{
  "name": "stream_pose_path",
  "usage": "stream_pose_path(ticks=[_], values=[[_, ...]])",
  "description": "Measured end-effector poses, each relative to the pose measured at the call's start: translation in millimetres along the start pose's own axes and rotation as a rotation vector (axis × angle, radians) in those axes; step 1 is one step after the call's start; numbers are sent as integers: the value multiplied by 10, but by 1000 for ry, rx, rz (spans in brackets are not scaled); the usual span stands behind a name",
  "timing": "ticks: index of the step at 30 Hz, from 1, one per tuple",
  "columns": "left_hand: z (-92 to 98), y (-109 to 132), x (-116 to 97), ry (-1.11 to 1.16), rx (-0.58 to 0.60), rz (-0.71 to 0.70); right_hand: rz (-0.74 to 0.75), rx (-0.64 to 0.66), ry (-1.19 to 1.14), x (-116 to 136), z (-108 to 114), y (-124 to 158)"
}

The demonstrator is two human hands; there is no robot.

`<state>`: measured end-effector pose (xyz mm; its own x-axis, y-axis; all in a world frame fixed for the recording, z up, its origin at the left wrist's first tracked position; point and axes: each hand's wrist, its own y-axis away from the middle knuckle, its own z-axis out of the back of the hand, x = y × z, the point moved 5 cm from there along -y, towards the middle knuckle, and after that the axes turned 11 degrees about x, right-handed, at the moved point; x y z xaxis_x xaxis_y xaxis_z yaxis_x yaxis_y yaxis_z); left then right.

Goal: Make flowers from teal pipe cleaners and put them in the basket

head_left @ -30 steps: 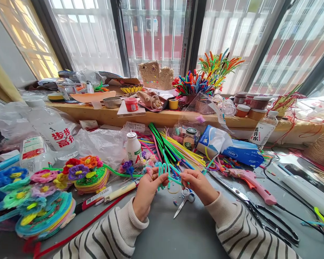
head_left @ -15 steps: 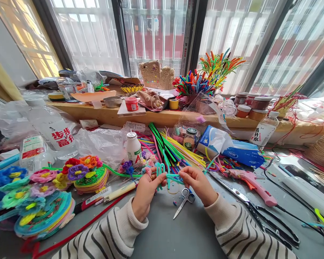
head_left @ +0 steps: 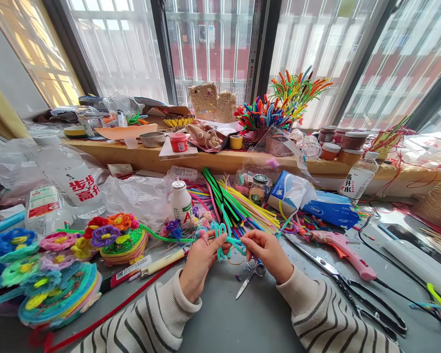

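Observation:
Looped turquoise pipe cleaners (head_left: 223, 240) sit between my two hands above the grey table. My left hand (head_left: 202, 260) pinches the loops between thumb and fingers. With thumb and fingertips, my right hand (head_left: 267, 252) grips the turquoise strands on the other side of the loops. Small silver scissors (head_left: 250, 277) lie on the table just below the hands, one handle ring partly behind my right fingers. Behind the loops, a bundle of green, yellow and pink pipe cleaners (head_left: 238, 198) spreads over the table.
Pipe-cleaner flowers (head_left: 59, 257) pile up at left. A white bottle (head_left: 181, 202) stands behind my left hand. On the right lie a pink glue gun (head_left: 349, 252) with its cord, large black-handled scissors (head_left: 371, 304) and a blue tissue pack (head_left: 329, 210).
My right hand has moved slightly left, closer to my left hand. The turquoise loops have shifted and look more bunched together.

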<state>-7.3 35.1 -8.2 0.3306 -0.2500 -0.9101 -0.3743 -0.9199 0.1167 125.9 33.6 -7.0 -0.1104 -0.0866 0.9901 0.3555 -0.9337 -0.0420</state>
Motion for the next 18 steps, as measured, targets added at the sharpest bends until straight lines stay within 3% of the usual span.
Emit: stream_pose_path(ticks=[8,18], values=[[66,-38,43,-97,-19,-34,28,-10,-70,21,28,-7],[3,17,-39,-69,-56,-23,-1,58,-89,56,27,-4]])
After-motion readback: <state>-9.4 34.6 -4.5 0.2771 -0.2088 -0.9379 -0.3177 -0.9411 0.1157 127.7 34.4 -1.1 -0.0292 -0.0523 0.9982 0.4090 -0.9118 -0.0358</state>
